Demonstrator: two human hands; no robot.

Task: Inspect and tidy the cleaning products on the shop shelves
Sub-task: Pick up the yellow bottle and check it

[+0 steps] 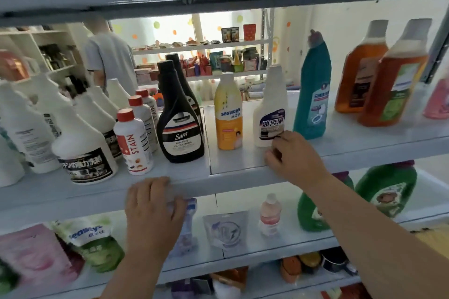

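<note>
The right hand [295, 156] rests at the front lip of the upper shelf [233, 184], fingers curled loosely, its knuckles touching the base of the white spray-refill bottle [271, 114] with the purple label. That bottle stands upright at about 11 o'clock from the hand; the hand is not wrapped around it and holds nothing that I can see. At 9 o'clock from that bottle stands the yellow seaways bottle [228, 114], and further that way the black Sam bottle [181, 124] and the red-capped STAIN bottle [133, 143]. At 3 o'clock from the white bottle stands the teal toilet-cleaner bottle [313, 90].

The left hand [154, 213] lies lower, at 8 o'clock from the right hand, its fingers closed over the top of a pale lilac bottle [185, 230] on the shelf below. The bottle's body shows at 4 o'clock from the hand, blurred.
</note>
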